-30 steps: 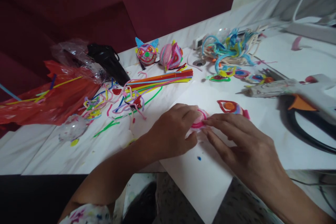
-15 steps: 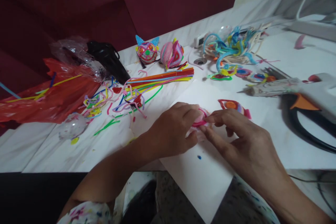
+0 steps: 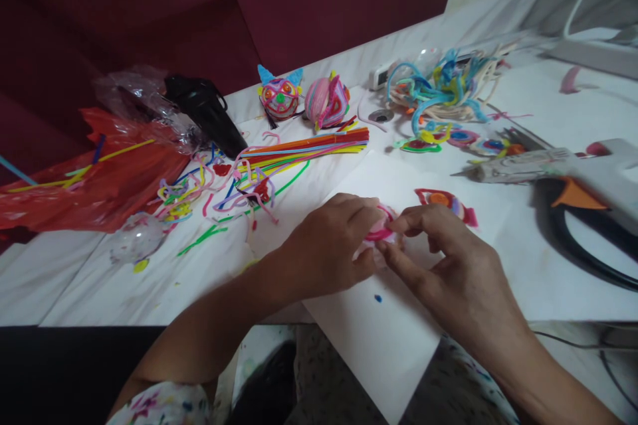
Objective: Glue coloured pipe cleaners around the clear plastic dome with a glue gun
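Between my hands is a small rounded pink craft piece (image 3: 382,234) with a darker pink pipe-cleaner strip curved on it; the fingers hide much of it. My left hand (image 3: 331,242) is closed around its left side. From the right, the thumb and bent fingers of my right hand (image 3: 453,255) pinch at the pink strip. Under both lies a white sheet of paper (image 3: 369,339) that hangs over the table edge, with a small blue speck on it. Just beyond my right hand rests a red eye-shaped piece (image 3: 439,199) with an orange centre.
Pipe cleaners (image 3: 309,146) lie bundled beyond the paper, with loose scraps (image 3: 184,196) leftward. Two decorated balls (image 3: 280,98) stand at the back. A black glue gun or dryer-like tool (image 3: 204,109) leans by a red plastic bag (image 3: 109,179). Scissors (image 3: 558,219) and a white glue gun-like tool (image 3: 523,166) lie right.
My right hand has shifted slightly left, its thumb and fingers still at the pink strip. My left hand keeps its hold on the piece.
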Tool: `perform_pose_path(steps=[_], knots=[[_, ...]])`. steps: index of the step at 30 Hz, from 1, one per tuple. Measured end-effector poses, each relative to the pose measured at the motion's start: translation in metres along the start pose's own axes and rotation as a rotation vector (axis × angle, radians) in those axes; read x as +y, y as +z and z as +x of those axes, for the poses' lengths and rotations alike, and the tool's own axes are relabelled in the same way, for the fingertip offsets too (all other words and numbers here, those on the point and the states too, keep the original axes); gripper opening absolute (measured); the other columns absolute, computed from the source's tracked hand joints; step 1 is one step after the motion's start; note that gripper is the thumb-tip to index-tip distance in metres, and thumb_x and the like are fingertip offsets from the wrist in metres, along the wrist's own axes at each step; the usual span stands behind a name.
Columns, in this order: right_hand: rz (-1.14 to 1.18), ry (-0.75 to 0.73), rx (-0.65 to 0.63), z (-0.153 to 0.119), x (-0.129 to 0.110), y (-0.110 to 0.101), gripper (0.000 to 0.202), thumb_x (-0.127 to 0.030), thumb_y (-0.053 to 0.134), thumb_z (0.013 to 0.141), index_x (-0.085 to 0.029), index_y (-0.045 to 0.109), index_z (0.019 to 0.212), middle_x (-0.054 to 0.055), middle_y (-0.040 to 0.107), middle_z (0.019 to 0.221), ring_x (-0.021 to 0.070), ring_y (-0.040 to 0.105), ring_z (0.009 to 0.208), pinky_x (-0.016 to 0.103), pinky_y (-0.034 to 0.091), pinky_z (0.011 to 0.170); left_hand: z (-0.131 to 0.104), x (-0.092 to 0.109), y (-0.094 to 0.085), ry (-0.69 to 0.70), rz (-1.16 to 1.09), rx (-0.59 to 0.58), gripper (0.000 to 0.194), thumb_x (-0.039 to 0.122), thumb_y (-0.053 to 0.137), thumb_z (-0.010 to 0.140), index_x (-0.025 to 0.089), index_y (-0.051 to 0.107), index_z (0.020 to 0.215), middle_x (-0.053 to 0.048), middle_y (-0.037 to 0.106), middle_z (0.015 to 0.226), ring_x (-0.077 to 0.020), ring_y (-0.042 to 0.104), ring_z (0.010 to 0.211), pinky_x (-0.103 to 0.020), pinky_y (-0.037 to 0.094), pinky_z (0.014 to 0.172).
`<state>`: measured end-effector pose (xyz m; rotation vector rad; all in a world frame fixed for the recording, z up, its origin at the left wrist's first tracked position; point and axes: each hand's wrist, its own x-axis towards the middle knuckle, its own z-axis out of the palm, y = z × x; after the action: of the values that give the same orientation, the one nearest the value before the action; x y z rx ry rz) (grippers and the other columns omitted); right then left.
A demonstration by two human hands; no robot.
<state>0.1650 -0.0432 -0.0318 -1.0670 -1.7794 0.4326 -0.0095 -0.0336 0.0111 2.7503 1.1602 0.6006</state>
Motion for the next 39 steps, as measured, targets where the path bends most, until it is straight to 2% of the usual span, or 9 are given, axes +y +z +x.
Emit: perform_pose_path(steps=[7,13,22,28,39], knots=[[0.035,0.066,0.01,-0.002,0.0,0.002,0.008,-0.023,0.061,0.08,-0.023,0.058,0.088,0.001,0.057,0.083,0.0179,0.051,0.07,0.031,0.042,0.06,0.001,-0.001,-0.001,0.004,0.001,-0.024,0.035,0.018,0.054,0.079,0.012,0.053,0.113,-0.013,0.063,0.12,-0.0245,0.055,0.117,-0.042,0.047,0.102],[0.017,0.055,0.009,-0.003,0.0,0.001,0.011,-0.025,0.061,0.082,-0.024,0.059,0.093,0.001,0.056,0.082,0.0172,0.049,0.07,0.031,0.042,0.061,0.001,-0.003,-0.003,0.043,0.011,-0.03,0.034,0.018,0.055,0.081,0.011,0.054,0.114,-0.013,0.063,0.12,-0.0239,0.055,0.119,-0.041,0.047,0.103],[-0.002,0.014,0.025,-0.003,0.002,0.003,0.017,-0.026,0.06,0.083,-0.024,0.061,0.1,0.001,0.061,0.087,0.0172,0.055,0.079,0.031,0.042,0.065,0.002,-0.007,-0.006,0.115,0.034,-0.041,0.032,0.018,0.06,0.085,0.006,0.055,0.115,-0.016,0.064,0.121,-0.0234,0.056,0.118,-0.039,0.048,0.103],[-0.029,0.003,0.022,-0.005,0.001,0.002,0.018,-0.027,0.059,0.085,-0.021,0.062,0.102,0.003,0.063,0.09,0.0185,0.058,0.084,0.032,0.043,0.065,0.003,-0.008,-0.009,0.11,0.027,-0.077,0.029,0.018,0.056,0.089,0.01,0.054,0.117,-0.015,0.063,0.124,-0.0231,0.056,0.12,-0.042,0.048,0.103],[-0.003,0.014,-0.011,-0.004,0.0,0.0,0.017,-0.026,0.059,0.085,-0.022,0.061,0.101,0.005,0.063,0.093,0.0217,0.058,0.086,0.035,0.046,0.068,0.004,-0.008,-0.012,0.071,-0.025,-0.086,0.027,0.015,0.057,0.086,0.014,0.059,0.113,-0.011,0.064,0.124,-0.0208,0.057,0.12,-0.039,0.047,0.104]])
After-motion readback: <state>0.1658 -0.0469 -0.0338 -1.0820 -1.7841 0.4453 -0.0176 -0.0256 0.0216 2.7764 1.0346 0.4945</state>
